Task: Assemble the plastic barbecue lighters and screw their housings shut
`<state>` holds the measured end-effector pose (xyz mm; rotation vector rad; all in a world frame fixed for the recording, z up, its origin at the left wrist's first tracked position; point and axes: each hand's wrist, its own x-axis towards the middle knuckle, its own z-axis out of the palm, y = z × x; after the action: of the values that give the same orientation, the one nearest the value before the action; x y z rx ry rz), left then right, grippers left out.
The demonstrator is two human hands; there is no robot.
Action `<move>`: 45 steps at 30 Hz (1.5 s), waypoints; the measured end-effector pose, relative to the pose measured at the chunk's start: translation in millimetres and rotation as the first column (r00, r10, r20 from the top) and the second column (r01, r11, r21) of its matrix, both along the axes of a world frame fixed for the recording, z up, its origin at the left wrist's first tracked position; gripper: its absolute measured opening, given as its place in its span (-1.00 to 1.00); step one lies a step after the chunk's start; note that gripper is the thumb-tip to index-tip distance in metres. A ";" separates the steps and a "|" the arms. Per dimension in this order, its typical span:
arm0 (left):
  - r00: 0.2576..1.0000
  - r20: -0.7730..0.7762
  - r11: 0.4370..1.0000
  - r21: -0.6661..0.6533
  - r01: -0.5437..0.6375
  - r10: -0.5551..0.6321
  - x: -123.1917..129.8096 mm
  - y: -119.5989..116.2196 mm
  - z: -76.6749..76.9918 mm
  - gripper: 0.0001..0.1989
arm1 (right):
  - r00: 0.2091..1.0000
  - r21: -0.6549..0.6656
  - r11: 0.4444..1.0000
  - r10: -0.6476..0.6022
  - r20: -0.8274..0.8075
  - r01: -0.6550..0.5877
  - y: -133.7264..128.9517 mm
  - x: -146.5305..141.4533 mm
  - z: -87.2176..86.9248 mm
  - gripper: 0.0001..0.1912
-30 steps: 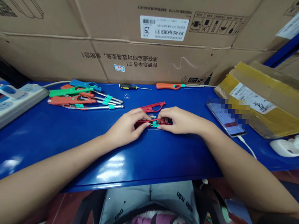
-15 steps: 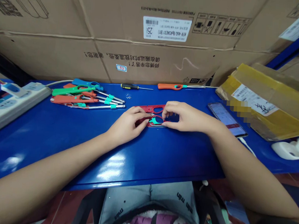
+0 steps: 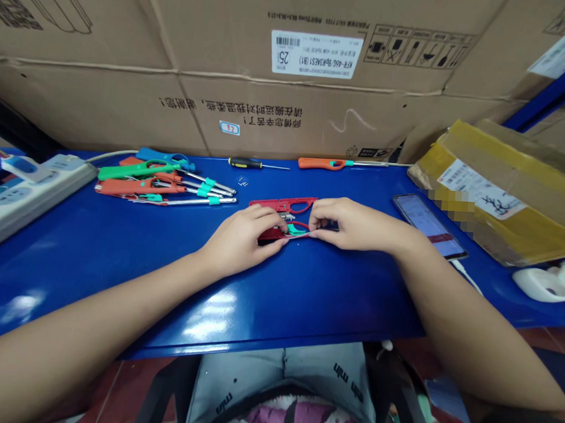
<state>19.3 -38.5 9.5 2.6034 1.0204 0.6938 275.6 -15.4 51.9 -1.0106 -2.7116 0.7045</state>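
Observation:
A red lighter half-shell (image 3: 268, 235) with a green trigger (image 3: 295, 230) lies open on the blue table. My left hand (image 3: 250, 235) is closed on its left part, thumb along the near edge. From the other side, the fingers of my right hand (image 3: 338, 224) pinch at its right end, close to a thin pale wire along the near edge. Just behind lies the matching red shell half (image 3: 283, 204) with its finger loop, and small metal parts (image 3: 286, 216) sit between the two. My fingers hide some of the inner parts.
At the left are a pile of long-nosed lighters (image 3: 144, 185) and a power strip (image 3: 32, 189). A screwdriver (image 3: 247, 163), loose screws (image 3: 242, 182) and an orange lighter (image 3: 320, 164) lie at the back. A phone (image 3: 428, 225) and a taped carton (image 3: 506, 191) stand right.
My left hand has shifted slightly right, its thumb now at the near edge by the trigger. My right fingers have dropped a little. The rear shell half shows more.

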 end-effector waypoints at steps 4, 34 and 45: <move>1.000 0.003 1.000 0.023 0.011 -0.011 0.5 0.3 0.2 -0.82 | 1.000 -0.008 1.000 -0.016 -0.002 0.016 -0.7 0.1 0.9 -0.90; 0.998 0.025 0.997 0.060 0.054 -0.056 0.7 -0.5 -2.9 -0.80 | 0.998 0.045 0.997 0.070 -0.004 -0.069 -0.1 2.5 -0.4 -0.87; 0.998 0.029 0.999 0.025 0.046 -0.047 -0.6 0.6 -3.9 -0.80 | 0.999 0.042 0.999 0.034 0.017 -0.035 -1.9 -0.2 2.6 -0.92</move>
<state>18.6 -37.9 5.6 2.6209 0.9454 0.7351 275.4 -17.3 54.5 -0.9666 -2.7522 0.6445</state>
